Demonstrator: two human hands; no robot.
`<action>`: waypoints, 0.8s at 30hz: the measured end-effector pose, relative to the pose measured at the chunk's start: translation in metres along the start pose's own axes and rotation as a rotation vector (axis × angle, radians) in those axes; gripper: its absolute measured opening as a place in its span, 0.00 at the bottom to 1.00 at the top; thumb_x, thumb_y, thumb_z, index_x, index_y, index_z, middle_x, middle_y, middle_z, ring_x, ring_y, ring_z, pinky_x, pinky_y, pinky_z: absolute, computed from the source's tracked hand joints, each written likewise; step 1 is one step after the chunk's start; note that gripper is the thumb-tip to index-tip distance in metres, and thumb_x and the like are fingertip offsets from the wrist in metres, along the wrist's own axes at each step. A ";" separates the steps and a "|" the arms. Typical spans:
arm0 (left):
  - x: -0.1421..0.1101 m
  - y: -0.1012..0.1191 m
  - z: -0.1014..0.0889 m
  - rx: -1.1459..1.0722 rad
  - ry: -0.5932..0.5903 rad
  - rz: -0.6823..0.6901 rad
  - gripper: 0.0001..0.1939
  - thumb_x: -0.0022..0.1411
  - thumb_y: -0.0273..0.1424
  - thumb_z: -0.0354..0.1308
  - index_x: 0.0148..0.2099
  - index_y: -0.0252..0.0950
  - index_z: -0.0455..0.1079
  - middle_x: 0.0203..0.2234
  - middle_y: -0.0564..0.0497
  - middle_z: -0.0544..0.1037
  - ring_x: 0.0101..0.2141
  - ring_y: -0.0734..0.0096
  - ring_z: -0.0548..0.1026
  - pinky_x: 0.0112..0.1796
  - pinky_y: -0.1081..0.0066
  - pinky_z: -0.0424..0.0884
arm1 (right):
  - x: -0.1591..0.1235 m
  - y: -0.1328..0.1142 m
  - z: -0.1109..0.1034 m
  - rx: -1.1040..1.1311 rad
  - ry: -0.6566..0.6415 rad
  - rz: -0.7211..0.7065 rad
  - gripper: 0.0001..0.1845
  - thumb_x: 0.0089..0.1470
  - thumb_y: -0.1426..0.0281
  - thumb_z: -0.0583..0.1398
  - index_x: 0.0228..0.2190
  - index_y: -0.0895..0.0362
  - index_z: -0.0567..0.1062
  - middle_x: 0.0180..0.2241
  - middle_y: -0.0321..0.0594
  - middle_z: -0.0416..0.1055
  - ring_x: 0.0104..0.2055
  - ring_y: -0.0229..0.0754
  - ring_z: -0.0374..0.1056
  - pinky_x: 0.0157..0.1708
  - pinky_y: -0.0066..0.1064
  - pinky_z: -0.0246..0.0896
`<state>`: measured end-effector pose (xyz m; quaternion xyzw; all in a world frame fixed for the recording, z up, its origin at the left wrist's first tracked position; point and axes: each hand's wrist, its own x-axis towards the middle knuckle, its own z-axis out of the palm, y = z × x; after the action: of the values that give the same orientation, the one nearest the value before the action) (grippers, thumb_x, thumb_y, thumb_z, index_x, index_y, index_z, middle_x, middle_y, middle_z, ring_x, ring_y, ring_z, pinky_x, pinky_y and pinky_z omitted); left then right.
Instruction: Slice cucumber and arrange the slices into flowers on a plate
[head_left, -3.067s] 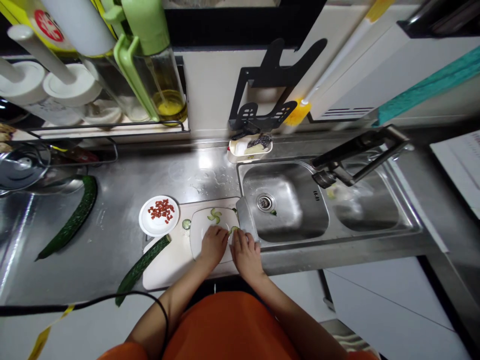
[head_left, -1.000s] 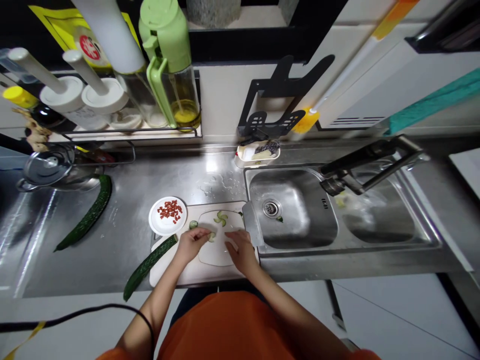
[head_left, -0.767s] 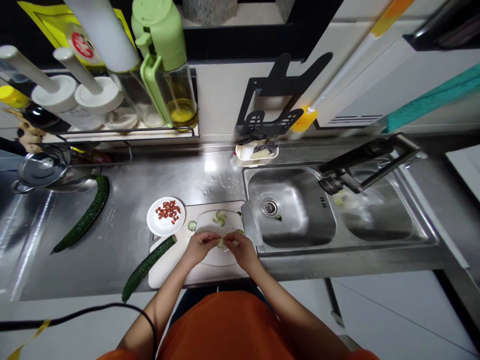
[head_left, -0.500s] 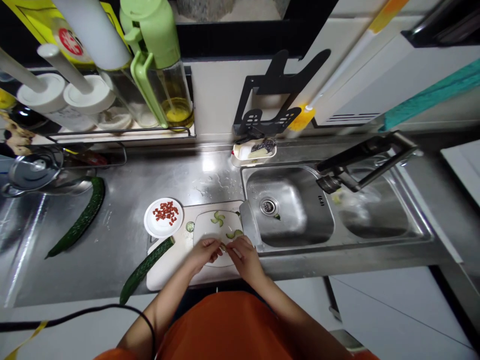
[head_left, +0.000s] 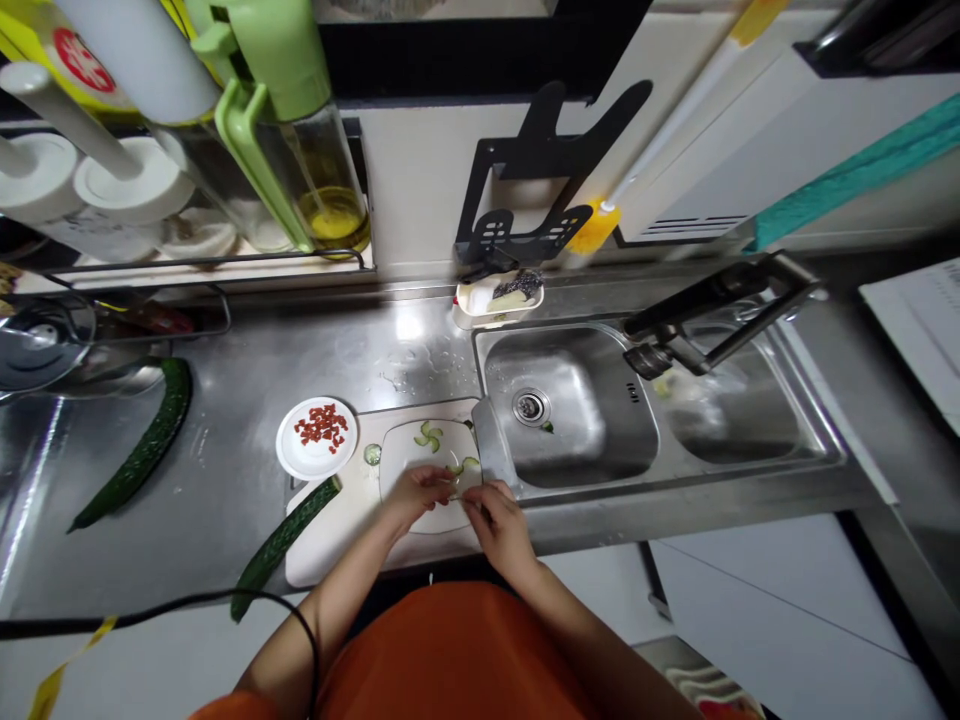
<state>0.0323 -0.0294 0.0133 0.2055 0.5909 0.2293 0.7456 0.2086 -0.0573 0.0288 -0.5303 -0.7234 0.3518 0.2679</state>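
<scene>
A white squarish plate lies on the pale cutting board. On it, thin cucumber slices form a small pinwheel, and more cucumber slices curve near its right edge. My left hand is over the plate, its fingertips pinched at a small pale green slice beside that second group. Close by on the right, my right hand has thumb and fingers pressed together low over the plate's edge; what it pinches is too small to make out. A cut cucumber rests across the board's left side.
A white dish of red chopped pieces stands left of the plate, near a cucumber end piece. A whole cucumber lies farther left. The steel sink with its faucet is on the right. A black cable crosses the front left.
My hands, together at one small piece before, have drawn slightly apart. The left has shifted up toward the second group of slices; the right has lowered a little. The view has shifted slightly.
</scene>
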 end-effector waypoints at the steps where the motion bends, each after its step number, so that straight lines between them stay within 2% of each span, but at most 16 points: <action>1: 0.002 0.000 0.000 0.034 0.016 0.027 0.20 0.40 0.37 0.67 0.37 0.33 0.73 0.18 0.56 0.71 0.21 0.78 0.67 0.24 0.76 0.56 | 0.001 0.001 0.000 0.006 -0.006 0.010 0.09 0.58 0.72 0.52 0.33 0.54 0.72 0.31 0.39 0.72 0.37 0.42 0.65 0.38 0.34 0.61; 6: 0.012 0.000 0.002 0.209 0.095 0.222 0.09 0.46 0.33 0.63 0.32 0.35 0.74 0.20 0.55 0.75 0.23 0.76 0.70 0.29 0.74 0.64 | 0.006 0.006 0.004 0.003 0.008 0.044 0.10 0.57 0.74 0.52 0.31 0.54 0.73 0.29 0.38 0.73 0.37 0.42 0.65 0.39 0.34 0.60; 12: 0.016 0.011 0.008 0.658 0.220 0.452 0.05 0.55 0.31 0.58 0.33 0.38 0.75 0.26 0.54 0.77 0.28 0.74 0.72 0.33 0.73 0.65 | 0.012 0.013 0.014 -0.088 0.044 0.149 0.10 0.53 0.76 0.54 0.32 0.55 0.75 0.30 0.39 0.74 0.37 0.42 0.65 0.39 0.31 0.59; 17: 0.023 0.014 0.014 0.911 0.297 0.482 0.07 0.58 0.30 0.55 0.36 0.39 0.75 0.31 0.51 0.78 0.33 0.70 0.73 0.36 0.71 0.64 | 0.021 0.010 0.017 -0.221 0.021 0.232 0.10 0.54 0.74 0.54 0.31 0.54 0.76 0.28 0.38 0.74 0.36 0.41 0.64 0.36 0.29 0.54; 24: 0.030 0.007 0.018 1.134 0.326 0.483 0.09 0.63 0.32 0.51 0.39 0.39 0.73 0.33 0.50 0.77 0.38 0.69 0.72 0.38 0.71 0.63 | 0.025 0.004 0.017 -0.375 -0.043 0.320 0.09 0.55 0.72 0.55 0.30 0.53 0.76 0.28 0.37 0.74 0.36 0.41 0.61 0.33 0.28 0.46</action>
<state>0.0551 -0.0069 -0.0030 0.6581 0.6635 0.0709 0.3488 0.1908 -0.0362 0.0157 -0.6709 -0.6883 0.2607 0.0903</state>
